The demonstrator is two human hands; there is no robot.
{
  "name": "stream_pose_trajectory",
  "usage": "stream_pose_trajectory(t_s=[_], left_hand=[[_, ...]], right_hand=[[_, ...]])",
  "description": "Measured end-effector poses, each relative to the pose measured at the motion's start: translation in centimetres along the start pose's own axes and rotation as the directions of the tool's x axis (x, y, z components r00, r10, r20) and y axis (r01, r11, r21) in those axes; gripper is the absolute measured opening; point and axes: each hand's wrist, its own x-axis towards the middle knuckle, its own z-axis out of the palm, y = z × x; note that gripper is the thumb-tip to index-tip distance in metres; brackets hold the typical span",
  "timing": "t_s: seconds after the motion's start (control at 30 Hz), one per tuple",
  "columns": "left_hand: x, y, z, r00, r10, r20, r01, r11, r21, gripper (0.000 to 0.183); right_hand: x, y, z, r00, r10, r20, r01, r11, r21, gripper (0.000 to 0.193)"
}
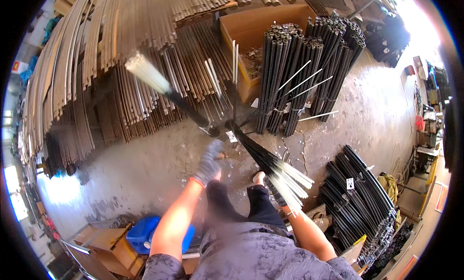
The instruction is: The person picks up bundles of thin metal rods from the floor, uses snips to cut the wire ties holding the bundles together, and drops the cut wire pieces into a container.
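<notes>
My left hand [210, 163], in a grey glove, is raised in front of my legs, blurred by motion; it touches no rod that I can see. My right hand [277, 197], partly hidden, is against the near end of a bundle of thin black rods with white tips [266, 159], which leans toward me. Its fingers seem wrapped round the bundle from behind. A second bundle of black, white-tipped rods [186, 106] leans away to the far left, blurred, its foot near the first bundle's. A white tag [231, 136] lies by their lower ends.
Tied bundles of black tubes [290, 81] stand ahead beside a large cardboard box [227, 33]. Long rods fill a rack [140, 23] at far left. More black tubes [355, 198] lie at right. A blue container [145, 234] and a carton [113, 251] stand near left.
</notes>
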Motion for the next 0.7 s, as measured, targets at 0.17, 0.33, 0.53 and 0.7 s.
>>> stream_pose_trajectory(t_s=[0.17,0.33,0.53,0.7], left_hand=[[13.8,2.9,-3.0,0.966,-0.258,0.027,0.252,0.906,-0.34,0.102],[22.5,5.1,2.6,0.801,0.08,0.593,-0.104,0.995,0.006,0.072],[23.0,2.9,12.2,0.529,-0.271,0.804,0.014,0.95,0.311,0.094],[19.3,3.3,14.8,0.514,-0.264,0.816,0.046,0.958,0.282,0.115]], right_hand=[[-1.5,-1.7,0.6,0.997,0.058,-0.054,-0.045,0.975,0.218,0.04],[-1.1,-2.3,0.8,0.994,0.071,-0.08,-0.042,0.946,0.322,0.041],[0.0,-3.9,0.9,0.992,0.071,-0.107,-0.021,0.91,0.415,0.042],[0.7,-6.0,1.3,0.993,0.028,-0.112,0.027,0.887,0.461,0.043]])
